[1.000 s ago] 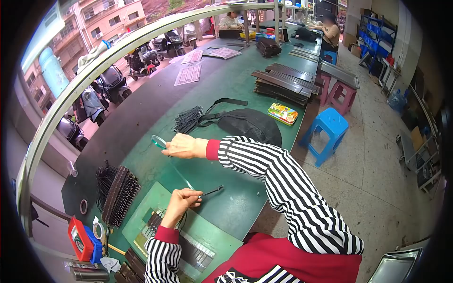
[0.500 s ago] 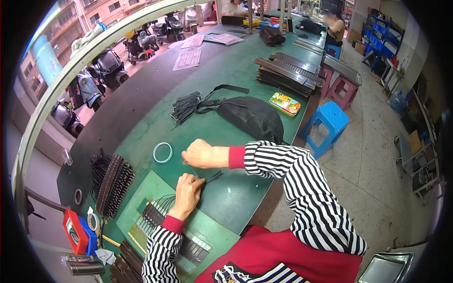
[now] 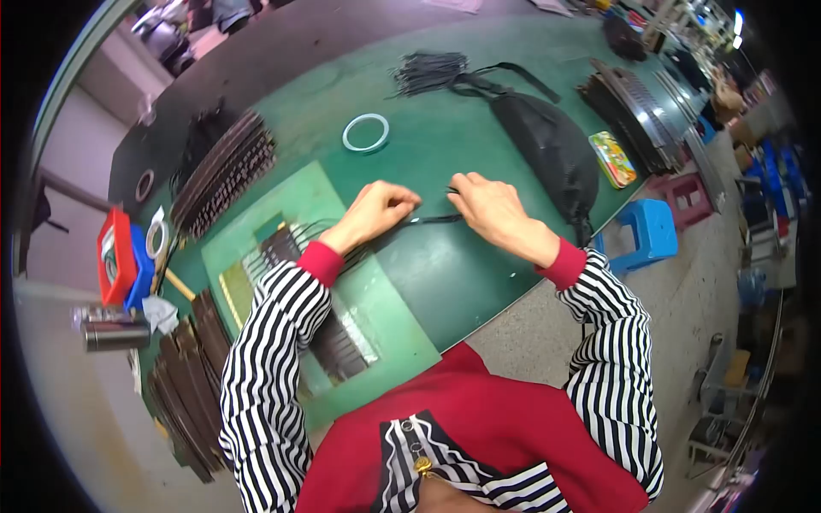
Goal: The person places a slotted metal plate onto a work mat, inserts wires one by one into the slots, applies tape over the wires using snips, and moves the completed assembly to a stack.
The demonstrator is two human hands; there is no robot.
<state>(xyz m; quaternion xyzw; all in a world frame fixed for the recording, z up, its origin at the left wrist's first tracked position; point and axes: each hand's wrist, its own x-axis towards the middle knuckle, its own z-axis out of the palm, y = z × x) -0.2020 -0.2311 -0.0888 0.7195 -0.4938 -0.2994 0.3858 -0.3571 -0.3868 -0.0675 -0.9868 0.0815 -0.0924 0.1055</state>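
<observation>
My left hand (image 3: 375, 214) is over the right edge of a green board (image 3: 389, 321), its fingers closed around black wires (image 3: 436, 220) that run out toward the right. My right hand (image 3: 494, 212) is a short way to the right, fingers pinched, with a thin dark tip showing at them. Whether that tip belongs to the same wires I cannot tell. On the board lies a dark slotted strip (image 3: 338, 346), with thin wires fanning from its upper part under my left wrist.
Beyond my hands are a pale blue ring (image 3: 366, 133), a black bag (image 3: 547, 145) and a bundle of black wires (image 3: 430, 73). At left lie stacked brown strips (image 3: 227, 175) and a red bin (image 3: 115, 256). A blue stool (image 3: 643, 235) stands by the table's right edge.
The view has turned and tilted down. My right hand has come down level with my left, and the wires now stretch across the gap between them.
</observation>
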